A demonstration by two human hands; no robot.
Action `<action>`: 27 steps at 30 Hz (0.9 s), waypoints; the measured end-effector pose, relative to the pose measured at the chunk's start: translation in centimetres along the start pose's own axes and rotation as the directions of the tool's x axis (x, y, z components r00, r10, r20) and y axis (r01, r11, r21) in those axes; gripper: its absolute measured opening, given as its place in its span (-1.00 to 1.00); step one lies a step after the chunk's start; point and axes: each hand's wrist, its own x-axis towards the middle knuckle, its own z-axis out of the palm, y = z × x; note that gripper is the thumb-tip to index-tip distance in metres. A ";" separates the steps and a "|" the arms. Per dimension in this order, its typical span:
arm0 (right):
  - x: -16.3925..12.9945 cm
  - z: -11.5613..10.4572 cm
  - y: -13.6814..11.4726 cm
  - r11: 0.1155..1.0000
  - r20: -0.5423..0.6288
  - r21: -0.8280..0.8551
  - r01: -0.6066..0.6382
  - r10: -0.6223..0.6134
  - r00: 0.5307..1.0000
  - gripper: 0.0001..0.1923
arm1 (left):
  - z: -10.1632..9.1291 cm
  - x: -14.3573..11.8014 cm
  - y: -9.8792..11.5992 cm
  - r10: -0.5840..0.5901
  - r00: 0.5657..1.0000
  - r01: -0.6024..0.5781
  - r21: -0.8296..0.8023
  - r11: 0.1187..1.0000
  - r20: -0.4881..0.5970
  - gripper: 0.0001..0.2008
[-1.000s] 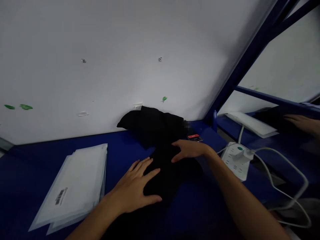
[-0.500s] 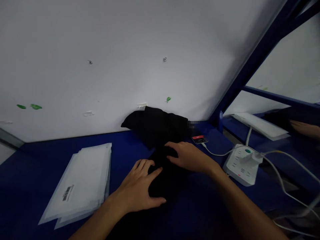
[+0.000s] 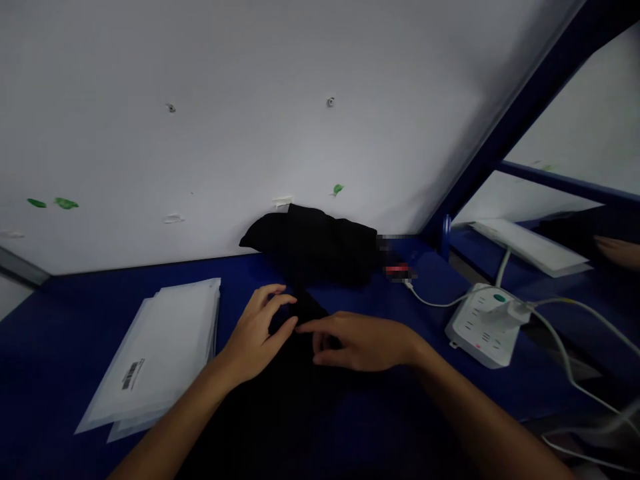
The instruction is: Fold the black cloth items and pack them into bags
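Observation:
Black cloth, possibly a garment, lies across the blue table in front of me, its folds hard to make out in the dark. My left hand hovers over or rests on it, fingers curved and apart, thumb pointing right. Close by on the right, my right hand has its index finger stretched toward my left thumb. Its other fingers are bent, with a gap to the thumb. Whether either hand presses the cloth is unclear. Behind them a bunched black cloth heap leans against the wall.
Flat white plastic bags with a barcode label are stacked on the left of the blue table. On the right are a white power strip with cables and a phone on a charging cord. A white wall rises behind.
My left hand has shifted up and left, its fingers drawing in. My right hand has come down and left, its index finger now extended near the left thumb.

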 end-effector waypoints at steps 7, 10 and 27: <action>0.7 0.6 0.3 0.999 -0.034 0.030 0.041 -0.040 0.999 -0.77 | 2.0 0.0 -1.2 -0.154 0.987 0.157 -0.098 0.983 0.041 -0.68; 1.1 1.2 0.0 0.996 -0.006 0.035 0.079 -0.078 0.997 -0.80 | 2.2 0.3 -1.3 -0.204 0.977 0.208 -0.080 0.975 0.054 -0.32; 0.6 0.4 1.6 0.963 -0.174 -0.209 -0.169 0.133 0.976 -0.58 | 1.2 0.2 0.6 -0.259 0.957 0.263 -0.011 0.965 0.132 -0.61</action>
